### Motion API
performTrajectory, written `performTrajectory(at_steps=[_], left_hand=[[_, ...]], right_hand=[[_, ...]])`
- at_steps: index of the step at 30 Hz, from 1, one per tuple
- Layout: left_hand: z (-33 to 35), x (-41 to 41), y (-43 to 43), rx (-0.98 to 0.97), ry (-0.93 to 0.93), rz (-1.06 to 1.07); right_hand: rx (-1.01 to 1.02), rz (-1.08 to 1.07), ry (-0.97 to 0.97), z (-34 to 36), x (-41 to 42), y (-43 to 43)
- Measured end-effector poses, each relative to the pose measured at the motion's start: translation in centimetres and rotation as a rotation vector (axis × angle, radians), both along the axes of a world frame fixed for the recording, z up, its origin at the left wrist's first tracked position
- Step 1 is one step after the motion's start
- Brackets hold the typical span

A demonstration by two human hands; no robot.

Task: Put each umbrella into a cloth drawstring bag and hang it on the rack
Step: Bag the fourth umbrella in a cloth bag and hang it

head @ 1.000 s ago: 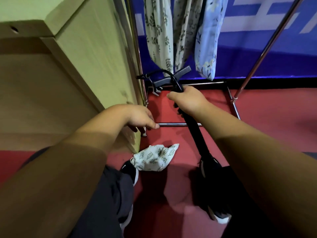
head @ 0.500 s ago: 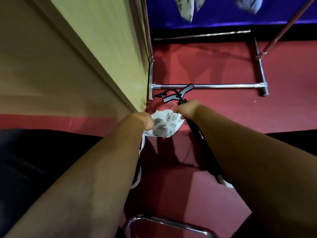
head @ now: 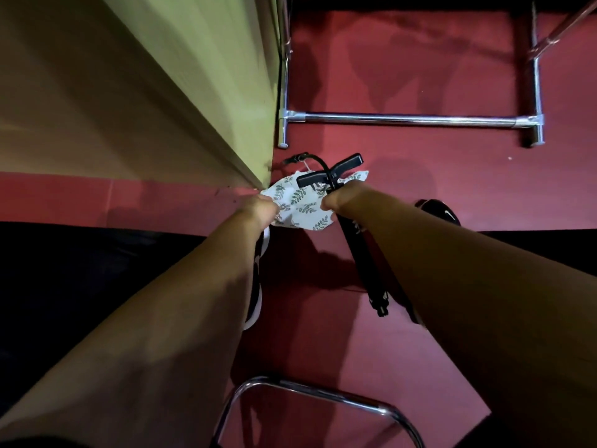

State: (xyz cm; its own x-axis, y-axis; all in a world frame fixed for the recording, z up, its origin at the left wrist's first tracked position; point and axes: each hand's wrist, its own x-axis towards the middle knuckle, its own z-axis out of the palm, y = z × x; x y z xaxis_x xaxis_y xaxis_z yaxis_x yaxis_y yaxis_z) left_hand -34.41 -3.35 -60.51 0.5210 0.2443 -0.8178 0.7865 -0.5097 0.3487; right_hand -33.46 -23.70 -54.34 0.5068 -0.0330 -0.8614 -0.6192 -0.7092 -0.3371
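A red floor [head: 420,195] fills the view, and nearest the camera a bent chrome tube [head: 323,396] curves over it.

Beyond the tube both forearms reach down. The left hand [head: 261,206] is closed, its fingers pinching one edge of the leaf-print cloth bag [head: 300,205], which hangs crumpled just above the floor. The right hand [head: 339,197] is wrapped round the black umbrella [head: 361,253] just under its crosspiece [head: 329,171], and it touches the bag's other side. Its fingertips face away from the camera. The umbrella slants back towards the person, its lower end well outside the bag. A black shoe [head: 258,270] shows under the left forearm.

The step in hand looks like opening the bag for the umbrella. To do it well, the left hand should find the drawstring hem rather than a fold of cloth and pull the mouth wide. The right hand would then swing the umbrella's free end round and feed it in tip first. The strap loop [head: 297,156] by the crosspiece may catch on the hem.

Further off, the pale wooden cabinet [head: 193,76] stands at the left, its corner just beside the bag. Past it lies the chrome base bar of the rack [head: 403,119], well apart from both hands.
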Motion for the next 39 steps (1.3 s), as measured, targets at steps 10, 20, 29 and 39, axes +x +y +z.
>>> performTrajectory(at_steps=[10, 20, 29, 39], left_hand=[[0.4, -0.2, -2.0, -0.213, -0.111, 0.282], [13.5, 1.7, -10.8, -0.742, -0.069, 0.385], [30.5, 0.7, -14.0, -0.870, -0.205, 0.122], [42.2, -1.7, -12.5, -0.114, -0.953, -0.669]], right_hand=[[0.128, -0.246, -0.059, 1.0, -1.4, -1.2], [0.297, -0.672, -0.356, 9.1, -4.4, -4.1], [0.430, -0.765, -0.694, 23.1, -6.3, -8.6], [0.518, -0.689, -0.839, 33.4, -6.6, -9.1]])
